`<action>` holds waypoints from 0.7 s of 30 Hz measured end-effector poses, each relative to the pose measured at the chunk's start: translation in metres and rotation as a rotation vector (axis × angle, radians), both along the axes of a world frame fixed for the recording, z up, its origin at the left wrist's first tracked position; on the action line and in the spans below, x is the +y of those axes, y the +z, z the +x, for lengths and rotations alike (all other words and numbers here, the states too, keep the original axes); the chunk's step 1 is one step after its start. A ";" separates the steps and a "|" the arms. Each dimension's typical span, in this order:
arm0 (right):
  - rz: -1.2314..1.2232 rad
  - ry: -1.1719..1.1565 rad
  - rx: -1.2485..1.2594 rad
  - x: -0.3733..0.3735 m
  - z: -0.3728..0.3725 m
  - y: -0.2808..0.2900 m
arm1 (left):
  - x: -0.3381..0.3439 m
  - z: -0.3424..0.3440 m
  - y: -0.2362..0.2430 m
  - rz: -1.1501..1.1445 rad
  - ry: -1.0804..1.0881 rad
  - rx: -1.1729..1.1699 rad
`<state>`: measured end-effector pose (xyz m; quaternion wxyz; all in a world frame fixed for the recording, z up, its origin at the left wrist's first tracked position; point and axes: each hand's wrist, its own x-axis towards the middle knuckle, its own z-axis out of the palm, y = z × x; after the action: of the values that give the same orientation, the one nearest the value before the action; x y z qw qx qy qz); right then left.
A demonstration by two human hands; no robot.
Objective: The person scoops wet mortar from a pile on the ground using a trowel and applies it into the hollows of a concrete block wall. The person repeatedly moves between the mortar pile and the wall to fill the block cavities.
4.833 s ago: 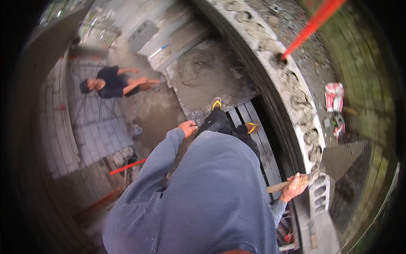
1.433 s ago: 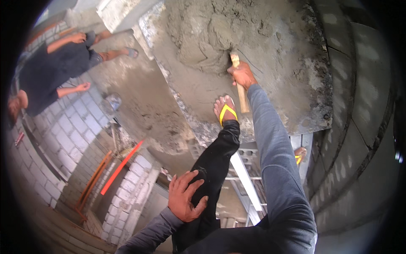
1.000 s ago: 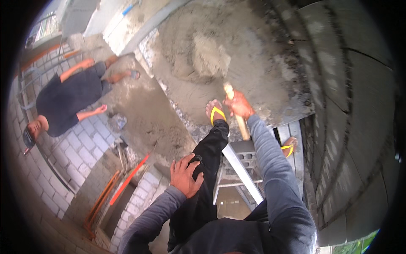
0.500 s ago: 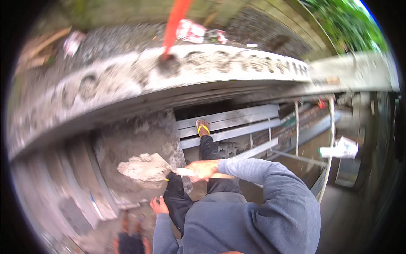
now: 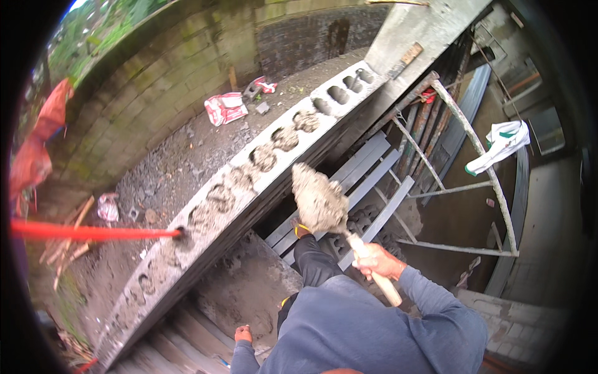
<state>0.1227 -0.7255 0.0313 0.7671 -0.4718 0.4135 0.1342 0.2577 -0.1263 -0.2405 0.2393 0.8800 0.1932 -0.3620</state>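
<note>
My right hand [image 5: 379, 262] is closed around the pale wooden handle of a trowel [image 5: 389, 292]. A thick heap of wet grey mortar [image 5: 319, 199] covers its blade, which is held up just beside the near edge of a hollow-block wall [image 5: 266, 179]. Several cores in the wall's top are filled with mortar, while those toward the far right end show dark holes. My left hand [image 5: 243, 334] hangs low beside my body, away from the wall, with nothing visible in it and its fingers loosely bent. One foot in a yellow-strapped sandal [image 5: 301, 229] rests on the metal planks below.
Grey metal planks [image 5: 367, 161] lie below the wall. A rusty-white scaffold frame [image 5: 468, 134] with a white cloth [image 5: 498, 146] on it stands at right. A red strip [image 5: 93, 232] reaches the wall at left. Beyond lie red-and-white sacks [image 5: 225, 109] and a mossy block wall [image 5: 168, 68].
My view has turned. The loaded trowel has swung from over the mortar-covered surface at my left up to the wall's edge. My left hand stays low at my side.
</note>
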 end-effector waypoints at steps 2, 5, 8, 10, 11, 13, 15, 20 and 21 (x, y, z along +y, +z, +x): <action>-0.075 -0.105 -0.026 -0.040 0.012 0.005 | -0.034 0.021 0.002 -0.067 0.059 0.060; -0.174 -0.316 -0.085 -0.104 0.037 -0.003 | -0.082 0.042 0.012 -0.197 0.129 0.086; -0.213 -0.516 -0.104 -0.176 0.082 -0.009 | -0.137 0.052 0.057 -0.136 0.074 0.173; -0.295 -0.587 -0.155 -0.231 0.113 -0.019 | -0.144 0.054 0.066 -0.176 0.077 0.200; -0.314 -0.613 -0.165 -0.261 0.130 -0.021 | -0.151 0.056 0.072 -0.187 0.065 0.195; -0.336 -0.706 -0.214 -0.328 0.171 -0.027 | -0.167 0.065 0.081 -0.198 0.045 0.176; -0.385 -0.878 -0.344 -0.395 0.217 -0.036 | -0.177 0.074 0.089 -0.185 0.012 0.169; -0.285 -0.938 -0.467 -0.416 0.240 -0.027 | -0.179 0.084 0.110 -0.187 -0.111 0.171; -0.314 -0.912 -0.399 -0.387 0.230 -0.024 | -0.183 0.081 0.114 -0.169 -0.006 0.166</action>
<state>0.3525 -1.1127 0.0069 0.7314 -0.3696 0.4378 -0.3697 0.3382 -0.3094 -0.1268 0.2948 0.8241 0.1784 -0.4496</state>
